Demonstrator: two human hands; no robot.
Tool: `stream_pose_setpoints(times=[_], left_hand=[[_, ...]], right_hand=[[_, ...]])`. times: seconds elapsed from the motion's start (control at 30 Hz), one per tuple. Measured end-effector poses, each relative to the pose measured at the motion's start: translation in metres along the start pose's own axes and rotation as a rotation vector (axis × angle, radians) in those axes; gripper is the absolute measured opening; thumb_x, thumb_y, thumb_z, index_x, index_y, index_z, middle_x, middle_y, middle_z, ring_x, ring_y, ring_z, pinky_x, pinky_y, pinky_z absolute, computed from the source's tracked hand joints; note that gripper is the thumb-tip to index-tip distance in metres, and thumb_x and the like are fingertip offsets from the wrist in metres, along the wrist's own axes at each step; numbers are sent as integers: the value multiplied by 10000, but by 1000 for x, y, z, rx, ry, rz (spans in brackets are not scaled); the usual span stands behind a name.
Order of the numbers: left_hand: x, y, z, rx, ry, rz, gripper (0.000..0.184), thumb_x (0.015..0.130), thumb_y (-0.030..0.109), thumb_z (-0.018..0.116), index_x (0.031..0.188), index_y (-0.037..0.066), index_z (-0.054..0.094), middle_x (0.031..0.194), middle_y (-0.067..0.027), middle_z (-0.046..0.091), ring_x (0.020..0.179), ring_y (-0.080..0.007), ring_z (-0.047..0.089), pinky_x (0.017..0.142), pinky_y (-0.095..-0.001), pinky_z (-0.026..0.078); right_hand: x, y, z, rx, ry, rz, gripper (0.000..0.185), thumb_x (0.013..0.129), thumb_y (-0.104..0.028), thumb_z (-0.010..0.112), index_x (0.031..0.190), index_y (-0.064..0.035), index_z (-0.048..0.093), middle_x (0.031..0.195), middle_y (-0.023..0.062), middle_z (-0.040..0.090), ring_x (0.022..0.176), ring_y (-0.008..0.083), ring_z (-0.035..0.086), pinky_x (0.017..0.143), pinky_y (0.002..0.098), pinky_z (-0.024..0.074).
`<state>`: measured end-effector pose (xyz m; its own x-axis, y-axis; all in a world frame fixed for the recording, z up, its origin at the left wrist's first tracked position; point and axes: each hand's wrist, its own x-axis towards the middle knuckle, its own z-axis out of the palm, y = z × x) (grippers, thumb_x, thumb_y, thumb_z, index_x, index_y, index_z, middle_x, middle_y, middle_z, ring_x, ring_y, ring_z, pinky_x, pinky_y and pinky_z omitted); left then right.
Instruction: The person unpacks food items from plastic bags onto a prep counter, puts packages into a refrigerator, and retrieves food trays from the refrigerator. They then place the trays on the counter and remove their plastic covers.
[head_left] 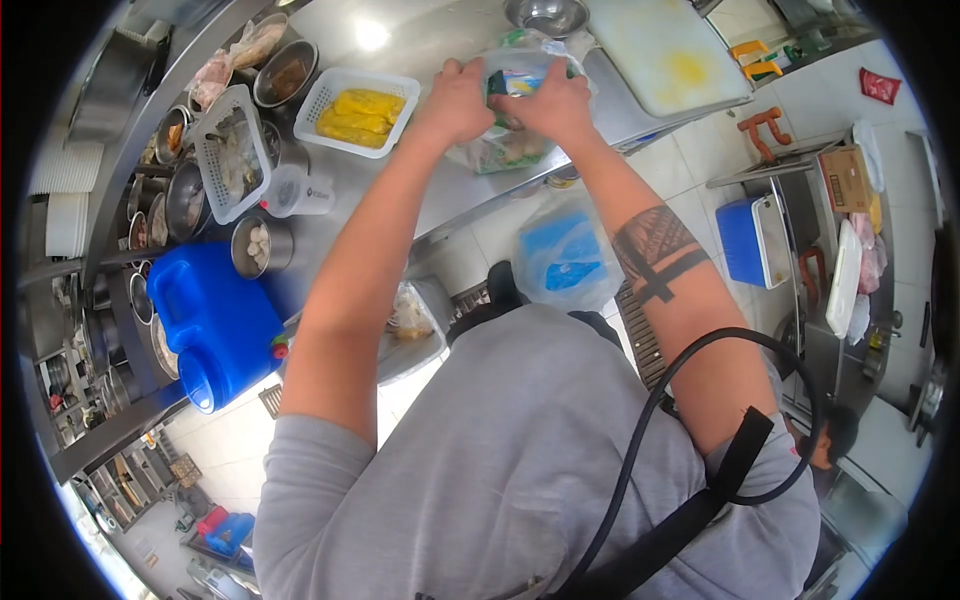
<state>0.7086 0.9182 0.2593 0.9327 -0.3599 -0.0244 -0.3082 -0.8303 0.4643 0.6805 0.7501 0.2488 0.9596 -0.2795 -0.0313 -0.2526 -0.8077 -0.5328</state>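
A clear plastic bag [510, 153] lies on the steel counter, with greenish contents showing through and a dark green and blue printed packet [518, 84] at its opening. My left hand [459, 100] is closed on the bag's left edge, fingers bent over it. On the other side my right hand [549, 104] grips the bag's right edge, its thumb reaching in toward the packet. Both hands partly hide the bag's mouth. Just left of my left hand stands a white basket [309, 113] of yellow pieces.
A white cutting board [655, 45] with a yellow stain lies right, near a steel bowl [547, 15]. Along the left are another basket [206, 166], a measuring jug [299, 192], a pot of eggs [281, 245] and a blue jerrycan [222, 320]. A bin [437, 300] stands below the counter.
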Motion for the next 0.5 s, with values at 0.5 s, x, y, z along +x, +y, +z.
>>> stream_pose_setpoints(times=[0.5], left_hand=[[-14,-12,6,-261,84,102,741,719,8,664,1442,51,503,1445,-208,475,1347,-416,450,1132,-439,407]], right_hand=[[3,23,-52,867,-347,135,831,764,-414,769,1425,-23,454,1390,229,487,1223,386,535,1003,548,462]])
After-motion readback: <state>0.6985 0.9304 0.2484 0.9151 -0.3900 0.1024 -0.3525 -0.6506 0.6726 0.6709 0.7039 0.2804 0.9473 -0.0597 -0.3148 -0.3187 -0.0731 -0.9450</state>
